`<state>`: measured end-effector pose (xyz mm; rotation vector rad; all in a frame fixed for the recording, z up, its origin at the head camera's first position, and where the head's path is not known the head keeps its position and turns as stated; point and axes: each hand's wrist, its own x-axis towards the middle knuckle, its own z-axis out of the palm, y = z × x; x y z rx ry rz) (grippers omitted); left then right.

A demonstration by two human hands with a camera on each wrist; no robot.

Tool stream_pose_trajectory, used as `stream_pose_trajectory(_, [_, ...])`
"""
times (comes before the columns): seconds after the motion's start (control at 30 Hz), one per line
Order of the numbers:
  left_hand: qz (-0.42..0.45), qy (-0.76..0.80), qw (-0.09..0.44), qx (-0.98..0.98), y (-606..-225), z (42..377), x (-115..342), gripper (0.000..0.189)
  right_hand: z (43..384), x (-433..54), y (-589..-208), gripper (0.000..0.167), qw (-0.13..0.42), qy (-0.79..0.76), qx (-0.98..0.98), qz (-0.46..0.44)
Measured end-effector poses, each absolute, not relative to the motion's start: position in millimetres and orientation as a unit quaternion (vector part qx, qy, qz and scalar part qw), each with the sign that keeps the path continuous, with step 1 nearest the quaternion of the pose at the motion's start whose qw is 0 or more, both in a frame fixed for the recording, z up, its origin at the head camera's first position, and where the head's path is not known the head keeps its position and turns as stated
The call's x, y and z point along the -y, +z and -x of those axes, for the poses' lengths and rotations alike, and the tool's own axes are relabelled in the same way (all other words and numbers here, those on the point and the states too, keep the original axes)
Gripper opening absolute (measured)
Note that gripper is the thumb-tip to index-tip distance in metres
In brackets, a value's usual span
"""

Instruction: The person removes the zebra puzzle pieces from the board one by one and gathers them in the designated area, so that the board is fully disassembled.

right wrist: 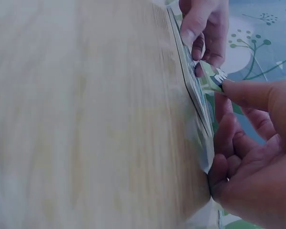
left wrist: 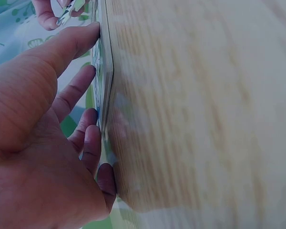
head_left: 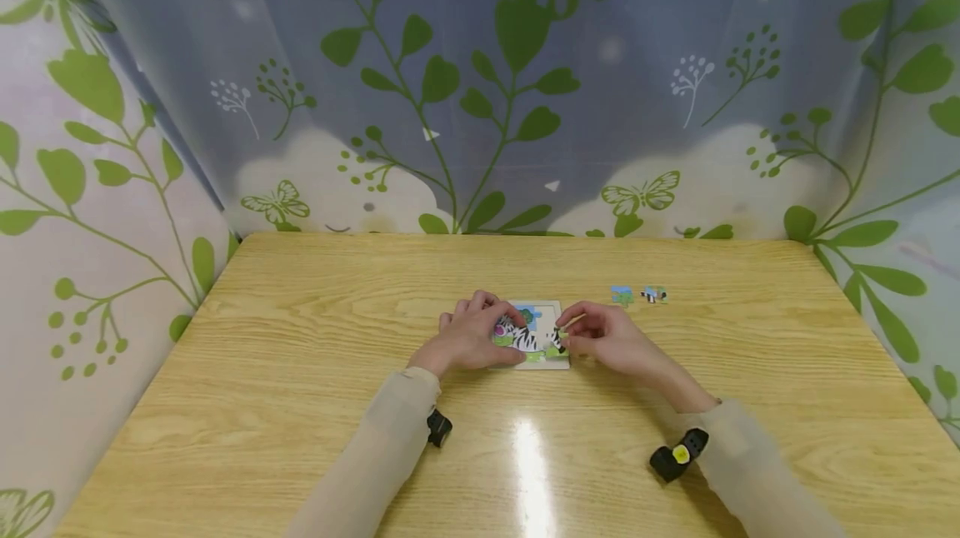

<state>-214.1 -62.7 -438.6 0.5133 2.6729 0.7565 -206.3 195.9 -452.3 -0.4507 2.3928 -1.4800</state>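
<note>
A small jigsaw puzzle board (head_left: 553,364) with a pale frame lies flat on the table, partly filled with a zebra picture on green and blue. From the left, my left hand (head_left: 468,336) rests over it, its fingertips and thumb touching the picture and covering part of it. Above the board's right side, my right hand (head_left: 611,341) pinches a puzzle piece (right wrist: 212,76) with green and black-and-white stripes. That piece is tilted up from the board in the right wrist view. A bare pale area of the tray shows at the upper right of the picture.
Two loose puzzle pieces, a blue-and-green one (head_left: 622,296) and a striped one (head_left: 654,295), lie beyond my right hand. The wooden table (head_left: 300,313) reaches back to a leaf-patterned curtain (head_left: 465,105). Black wrist straps sit on both sleeves.
</note>
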Motion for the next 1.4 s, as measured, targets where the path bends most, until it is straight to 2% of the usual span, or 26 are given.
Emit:
stream_pose_trajectory(0.93, [-0.193, 0.269, 0.16, -0.93, -438, 214, 66, 0.039, 198, -268, -443, 0.028, 0.122, -0.502, -0.849, 0.109])
stream_pose_trajectory(1.4, [-0.192, 0.267, 0.158, -0.931, -439, 216, 67, 0.04, 212, -318, -434, 0.034, 0.088, -0.465, -0.878, 0.07])
